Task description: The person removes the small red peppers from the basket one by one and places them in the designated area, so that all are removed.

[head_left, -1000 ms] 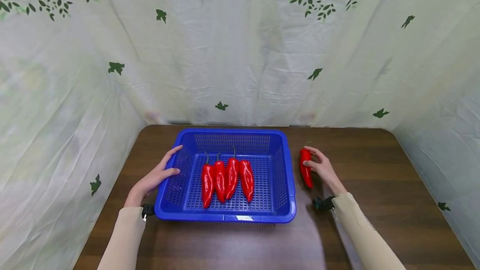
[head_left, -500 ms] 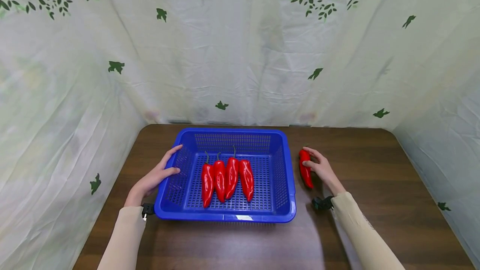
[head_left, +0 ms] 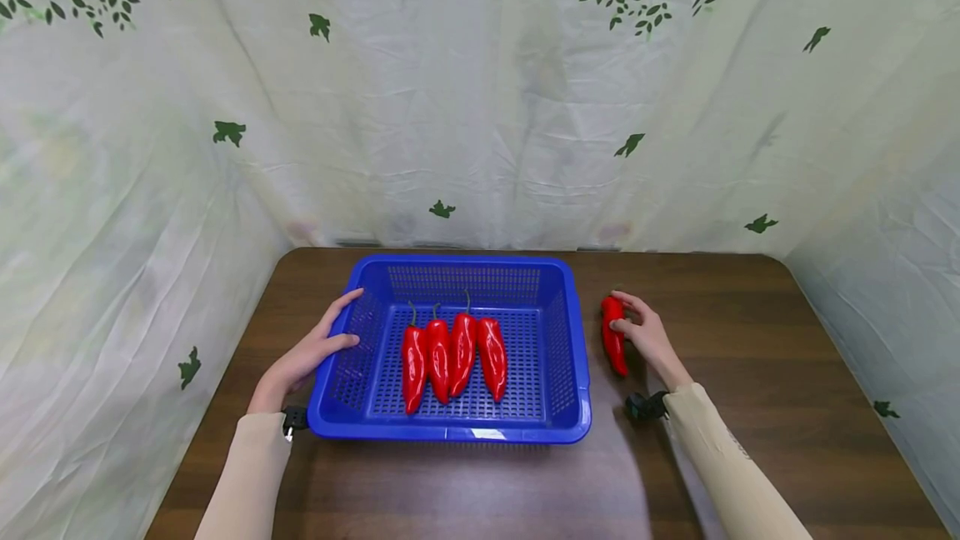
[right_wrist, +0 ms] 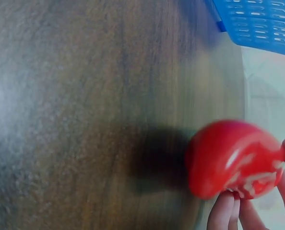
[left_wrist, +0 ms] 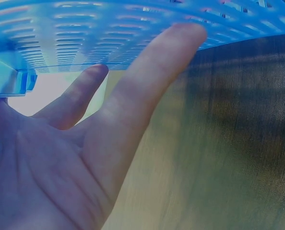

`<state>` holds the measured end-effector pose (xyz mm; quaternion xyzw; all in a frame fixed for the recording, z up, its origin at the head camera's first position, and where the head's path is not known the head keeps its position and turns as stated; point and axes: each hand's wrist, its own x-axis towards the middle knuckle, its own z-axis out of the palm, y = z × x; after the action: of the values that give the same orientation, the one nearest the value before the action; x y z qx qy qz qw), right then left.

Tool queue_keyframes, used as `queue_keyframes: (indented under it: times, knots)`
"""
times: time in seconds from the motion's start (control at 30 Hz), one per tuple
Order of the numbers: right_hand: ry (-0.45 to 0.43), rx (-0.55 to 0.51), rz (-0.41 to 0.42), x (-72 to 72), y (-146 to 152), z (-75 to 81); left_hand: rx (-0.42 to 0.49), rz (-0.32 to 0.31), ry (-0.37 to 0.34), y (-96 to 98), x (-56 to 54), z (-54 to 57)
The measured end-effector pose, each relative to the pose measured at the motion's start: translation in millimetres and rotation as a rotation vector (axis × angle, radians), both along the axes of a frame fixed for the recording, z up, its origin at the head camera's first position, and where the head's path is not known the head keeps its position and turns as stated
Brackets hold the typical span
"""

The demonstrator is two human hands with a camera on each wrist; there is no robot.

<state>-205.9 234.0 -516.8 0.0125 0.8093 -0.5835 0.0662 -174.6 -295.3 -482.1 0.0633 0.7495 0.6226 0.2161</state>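
A red chili pepper stands out to the right of the blue plastic basket. My right hand holds it between thumb and fingers, a little above the table, as its shadow suggests in the right wrist view. My left hand grips the basket's left rim, thumb and forefinger over the edge. From the left wrist view, other fingers lie against the outside of the slotted wall. Several red peppers lie side by side on the basket floor, mostly with green stems pointing away.
A brown wooden table carries everything. Pale leaf-printed cloth hangs behind it and along both sides. A strip of bare wood separates the basket's right wall from the held pepper.
The right hand and its pepper have shifted very slightly to the right. The left hand and the basket stay as they were, and the view has tilted a touch.
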Motion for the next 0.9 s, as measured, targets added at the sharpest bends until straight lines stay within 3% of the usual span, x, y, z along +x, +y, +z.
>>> queue_keyframes:
  times: [0.5,0.57,0.73,0.9]
  knots:
    - [-0.02,0.069,0.043,-2.1,-4.5,-4.5,0.008,-0.006,-0.007,0.9,-1.5,-1.5]
    - [-0.018,0.061,0.048,0.9,-7.7,3.4,0.008,-0.006,-0.004,0.9,-1.6,-1.5]
    - [0.011,0.095,0.067,3.6,-11.8,5.1,0.002,-0.011,0.009,1.3,-1.8,-0.1]
    - [0.003,0.148,0.069,2.9,-14.9,-5.3,0.001,-0.016,0.02,0.5,-1.1,0.2]
